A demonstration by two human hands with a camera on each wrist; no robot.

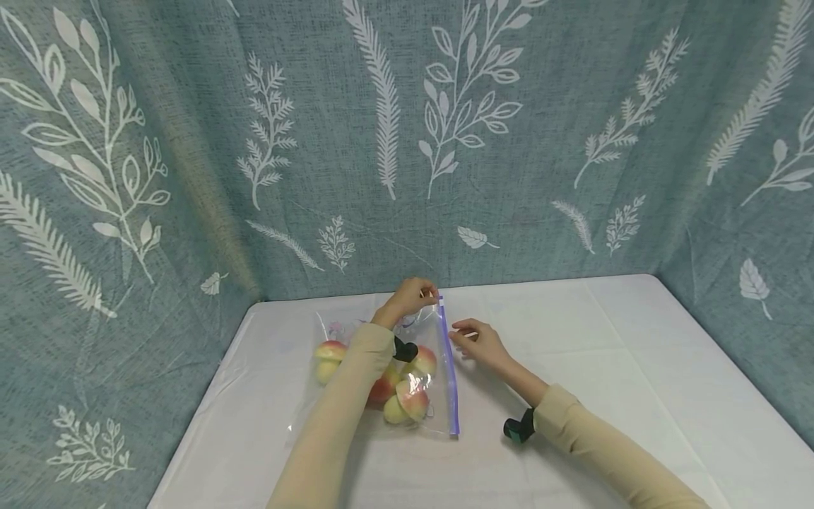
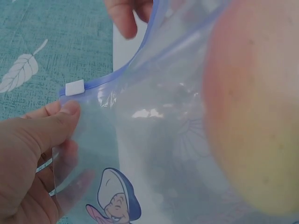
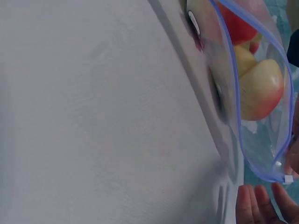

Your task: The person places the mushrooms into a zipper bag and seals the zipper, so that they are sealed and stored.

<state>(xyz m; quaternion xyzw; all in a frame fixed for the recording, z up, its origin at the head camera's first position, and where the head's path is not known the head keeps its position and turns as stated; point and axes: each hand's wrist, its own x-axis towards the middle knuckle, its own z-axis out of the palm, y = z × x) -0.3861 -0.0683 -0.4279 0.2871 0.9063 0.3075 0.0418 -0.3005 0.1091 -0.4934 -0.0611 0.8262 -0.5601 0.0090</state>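
Observation:
A clear zip bag (image 1: 439, 417) with a purple slide strip lies on the white table, its mouth facing right. Inside are several yellow-and-red fruits (image 1: 413, 399) that look like peaches. My left hand (image 1: 413, 297) pinches the bag's far corner between thumb and fingers, just below the white slider (image 2: 74, 87). Right of the mouth is my right hand (image 1: 478, 341), its fingers loosely bent and holding nothing, close to the strip. In the right wrist view the two purple edges (image 3: 237, 88) stand apart, and its fingertips (image 3: 261, 200) are near the slider corner.
The white table (image 1: 604, 353) stretches to the right of the bag. A grey-green curtain (image 1: 540, 141) with white leaf prints hangs behind it and along both sides. Black wrist cameras (image 1: 518, 428) sit on both sleeves. Cartoon figures (image 2: 119, 198) are printed on the bag.

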